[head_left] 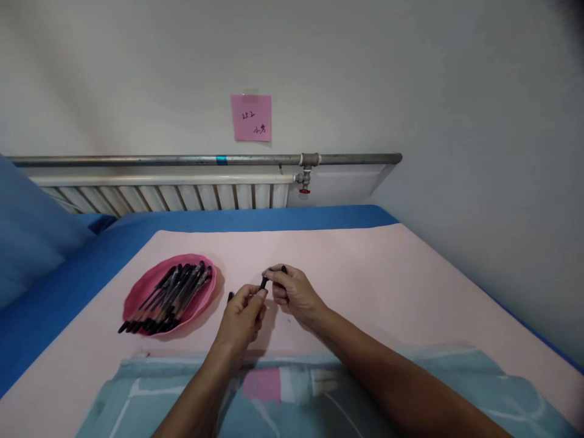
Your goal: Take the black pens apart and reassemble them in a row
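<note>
1. Nearest the camera lies a pale teal cloth [410, 389] with white lines and a pink patch, spread over the near edge of the pink sheet [365, 267]; both forearms pass over it.
2. Left hand [241, 316] is curled shut around a black pen [230, 296]; only the pen's dark end shows, poking out past the knuckles on the side towards the plate.
3. Right hand [294, 293] is closed in a pinch, its thumb and forefinger holding a small black pen cap [264, 282]; another dark tip shows just above the fingers, and I cannot tell what it belongs to.
4. Both hands meet just above the middle of the pink sheet, the cap sitting right at the left hand's thumb tip, touching or nearly so.
5. Left of the hands, near but apart from them, a pink plate [137, 292] rests on the sheet with a bundle of black pens [171, 298] lying slantwise across it, their tips reaching past the near left rim.
6. Beneath the pink sheet a blue bed [255, 218] shows along the far and left sides.
7. Behind that, a white radiator [173, 196] and a grey pipe [137, 160] with a red-handled valve [304, 182] run along the wall.
8. On the wall above the pipe sticks a pink note [250, 118] with handwriting on it.
</note>
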Demonstrator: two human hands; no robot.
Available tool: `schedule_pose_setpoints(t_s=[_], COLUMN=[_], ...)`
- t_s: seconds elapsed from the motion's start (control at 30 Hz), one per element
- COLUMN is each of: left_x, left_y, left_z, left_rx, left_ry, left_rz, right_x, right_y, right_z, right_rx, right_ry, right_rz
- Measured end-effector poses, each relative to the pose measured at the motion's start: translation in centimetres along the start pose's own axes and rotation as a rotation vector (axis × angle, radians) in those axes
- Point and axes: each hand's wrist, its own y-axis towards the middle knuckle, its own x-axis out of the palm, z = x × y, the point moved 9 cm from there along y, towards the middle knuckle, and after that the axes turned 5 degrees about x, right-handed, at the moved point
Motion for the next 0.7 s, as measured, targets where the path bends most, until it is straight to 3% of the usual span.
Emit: schedule_pose_setpoints(t_s=[0.37,0.57,0.7], left_x=[0.2,0.6,1.2], left_y=[-0.2,-0.3,-1.0], left_z=[0.1,-0.1,-0.1], left_rx=[-0.024,-0.112,-0.199], left_ry=[0.026,-0.072,-0.142], left_rz=[-0.017,-0.086,-0.205], right_x=[0.2,0.4,-1.1], right_y=[-0.1,0.0,0.8], right_z=[0.0,0.1,-1.6], right_rx=[0.002,-0.005,-0.064], right_ry=[-0.022,0.081,0.157], right_rz=[-0.013,-0.047,-0.025])
